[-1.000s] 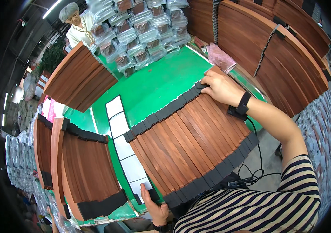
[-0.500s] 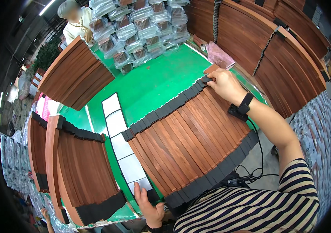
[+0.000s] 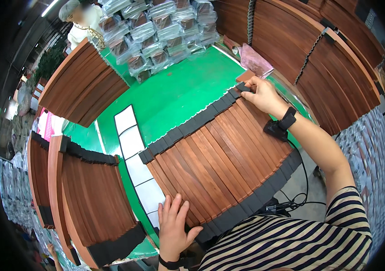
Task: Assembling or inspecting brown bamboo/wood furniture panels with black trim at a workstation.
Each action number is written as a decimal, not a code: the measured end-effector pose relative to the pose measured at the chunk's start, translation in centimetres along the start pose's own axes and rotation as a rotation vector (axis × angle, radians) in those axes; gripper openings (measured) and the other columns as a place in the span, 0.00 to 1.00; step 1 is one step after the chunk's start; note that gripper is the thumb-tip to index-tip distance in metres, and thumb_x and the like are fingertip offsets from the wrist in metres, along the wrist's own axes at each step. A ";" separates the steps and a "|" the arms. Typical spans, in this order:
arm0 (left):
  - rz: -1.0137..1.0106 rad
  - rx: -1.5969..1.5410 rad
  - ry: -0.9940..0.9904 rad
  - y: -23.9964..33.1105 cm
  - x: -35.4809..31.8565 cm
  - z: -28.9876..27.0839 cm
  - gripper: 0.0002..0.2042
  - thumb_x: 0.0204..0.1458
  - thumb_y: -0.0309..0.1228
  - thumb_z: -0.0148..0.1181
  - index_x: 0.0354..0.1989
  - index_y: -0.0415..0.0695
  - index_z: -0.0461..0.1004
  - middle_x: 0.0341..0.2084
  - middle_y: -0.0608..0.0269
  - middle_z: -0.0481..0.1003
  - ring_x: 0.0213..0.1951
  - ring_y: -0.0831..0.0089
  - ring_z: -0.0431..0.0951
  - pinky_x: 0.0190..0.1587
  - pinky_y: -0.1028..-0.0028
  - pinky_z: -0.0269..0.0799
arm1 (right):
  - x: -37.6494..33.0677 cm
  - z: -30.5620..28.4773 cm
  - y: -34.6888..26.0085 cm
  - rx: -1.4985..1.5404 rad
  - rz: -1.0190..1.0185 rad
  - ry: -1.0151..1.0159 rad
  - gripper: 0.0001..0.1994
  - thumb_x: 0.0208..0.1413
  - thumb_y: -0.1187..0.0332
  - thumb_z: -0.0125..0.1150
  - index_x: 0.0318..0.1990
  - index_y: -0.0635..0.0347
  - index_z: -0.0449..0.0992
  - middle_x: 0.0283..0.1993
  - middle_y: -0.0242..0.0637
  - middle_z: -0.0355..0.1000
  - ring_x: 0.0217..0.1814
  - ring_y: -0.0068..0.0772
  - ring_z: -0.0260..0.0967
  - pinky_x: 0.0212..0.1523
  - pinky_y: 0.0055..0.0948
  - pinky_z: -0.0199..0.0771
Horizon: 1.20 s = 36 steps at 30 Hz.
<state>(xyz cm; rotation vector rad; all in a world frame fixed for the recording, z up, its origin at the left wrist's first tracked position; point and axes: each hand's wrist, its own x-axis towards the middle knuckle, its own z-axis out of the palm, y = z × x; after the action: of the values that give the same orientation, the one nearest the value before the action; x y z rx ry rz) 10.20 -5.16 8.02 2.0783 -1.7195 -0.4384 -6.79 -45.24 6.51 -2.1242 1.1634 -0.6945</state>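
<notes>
Pinching a far black cap (image 3: 242, 87), your right grip (image 3: 265, 96) is probably steadying wooden slats (image 3: 222, 158); your left grip (image 3: 173, 230) is resting spread.

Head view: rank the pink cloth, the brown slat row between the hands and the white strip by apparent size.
1. Brown slat row
2. White strip, partly covered by the left hand
3. Pink cloth

The boards (image 3: 219, 158) look like smooth brown wood with a little shine. The black ends (image 3: 192, 125) on the boards look dull. Under the boards, the green surface (image 3: 174, 97) is smooth and glossy. Left of the boards, the white cards (image 3: 149, 193) look like smooth paper. Beyond the boards, the clear bags (image 3: 161, 25) are shiny, crinkly plastic.
</notes>
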 end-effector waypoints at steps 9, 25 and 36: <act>-0.006 -0.057 0.026 -0.5 1.1 1.9 0.37 0.48 0.61 0.54 0.58 0.41 0.66 0.63 0.50 0.59 0.66 0.42 0.51 0.65 0.43 0.42 | -0.4 -0.5 0.1 0.036 -0.116 0.071 0.12 0.46 0.70 0.66 0.34 0.67 0.71 0.34 0.52 0.74 0.38 0.45 0.74 0.41 0.36 0.72; 0.001 -0.161 0.081 -1.2 0.8 2.9 0.34 0.53 0.58 0.52 0.59 0.42 0.65 0.64 0.51 0.58 0.67 0.42 0.48 0.65 0.49 0.47 | -1.4 -1.5 -3.2 -0.559 -0.377 0.106 0.13 0.41 0.66 0.70 0.29 0.68 0.77 0.37 0.46 0.71 0.43 0.47 0.70 0.43 0.40 0.72; -0.006 -0.191 0.088 -1.2 0.7 3.0 0.33 0.54 0.57 0.51 0.59 0.43 0.65 0.64 0.52 0.58 0.67 0.42 0.48 0.65 0.51 0.49 | 2.0 -1.6 -1.5 -0.634 -0.740 -0.024 0.15 0.37 0.61 0.70 0.24 0.66 0.75 0.30 0.42 0.69 0.37 0.46 0.71 0.37 0.41 0.72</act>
<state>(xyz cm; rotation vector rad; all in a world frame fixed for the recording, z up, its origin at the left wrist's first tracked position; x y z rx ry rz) 9.89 -5.95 4.87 1.9384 -1.5575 -0.4849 -6.12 -46.78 9.02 -3.1475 0.5875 -0.6467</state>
